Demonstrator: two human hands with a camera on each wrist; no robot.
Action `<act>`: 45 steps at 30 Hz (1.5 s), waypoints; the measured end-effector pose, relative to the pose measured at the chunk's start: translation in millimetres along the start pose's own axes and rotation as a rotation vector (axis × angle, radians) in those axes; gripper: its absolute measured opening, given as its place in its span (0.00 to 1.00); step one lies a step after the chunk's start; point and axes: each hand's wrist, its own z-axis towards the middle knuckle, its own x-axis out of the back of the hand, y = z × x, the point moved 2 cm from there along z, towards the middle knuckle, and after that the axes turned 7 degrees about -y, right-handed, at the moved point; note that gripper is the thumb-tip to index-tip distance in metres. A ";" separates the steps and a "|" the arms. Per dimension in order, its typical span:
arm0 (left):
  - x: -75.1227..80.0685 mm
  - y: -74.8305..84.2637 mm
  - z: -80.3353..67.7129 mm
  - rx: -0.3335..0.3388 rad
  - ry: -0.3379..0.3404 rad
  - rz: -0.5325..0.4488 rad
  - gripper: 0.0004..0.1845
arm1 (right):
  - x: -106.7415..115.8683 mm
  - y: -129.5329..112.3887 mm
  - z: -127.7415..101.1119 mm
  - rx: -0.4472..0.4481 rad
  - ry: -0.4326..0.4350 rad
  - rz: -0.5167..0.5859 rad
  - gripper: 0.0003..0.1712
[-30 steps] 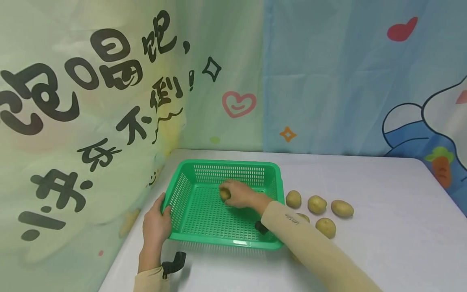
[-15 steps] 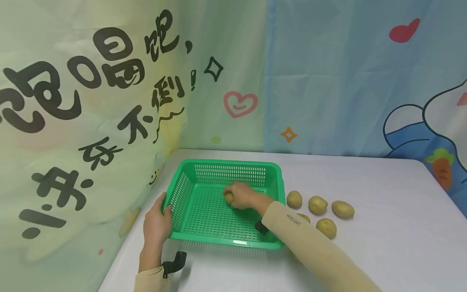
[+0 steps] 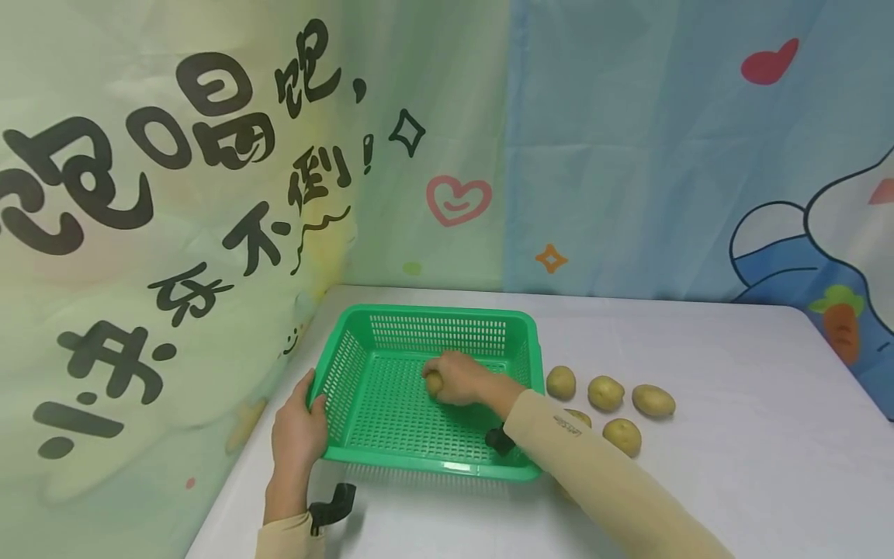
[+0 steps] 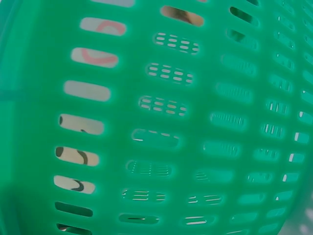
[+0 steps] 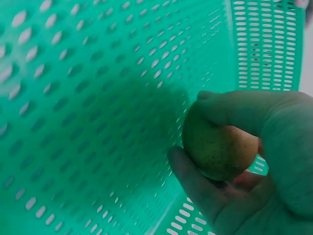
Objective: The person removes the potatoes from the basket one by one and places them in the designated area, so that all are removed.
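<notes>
A green slotted plastic basket (image 3: 391, 334) stands on the white table. My right hand (image 3: 454, 378) reaches inside it and grips a small yellow potato (image 3: 434, 382), low over the basket floor. In the right wrist view the potato (image 5: 217, 145) sits between thumb and curled fingers (image 5: 254, 115) above the green mesh (image 5: 98, 98). My left hand (image 3: 299, 428) holds the basket's left rim, thumb over the edge. The left wrist view shows only the basket wall (image 4: 186, 127) close up; the hand itself is out of that frame.
Several more potatoes (image 3: 605, 392) lie on the table just right of the basket; one (image 3: 578, 417) is partly hidden behind my right sleeve. Printed curtains hang behind and to the left. The white table (image 3: 733, 435) extends to the right.
My right hand with the potato has drifted slightly toward the basket's middle and a little lower. The left hand has stayed on the rim.
</notes>
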 end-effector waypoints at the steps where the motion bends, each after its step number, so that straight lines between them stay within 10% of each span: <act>1: 0.0 0.1 0.0 -0.001 0.000 0.003 0.26 | 1.7 -1.4 -1.1 0.011 0.008 0.009 0.24; 45: -2.5 -4.2 3.2 0.006 -0.030 -0.006 0.26 | 58.6 46.5 -156.7 -0.023 0.423 0.339 0.27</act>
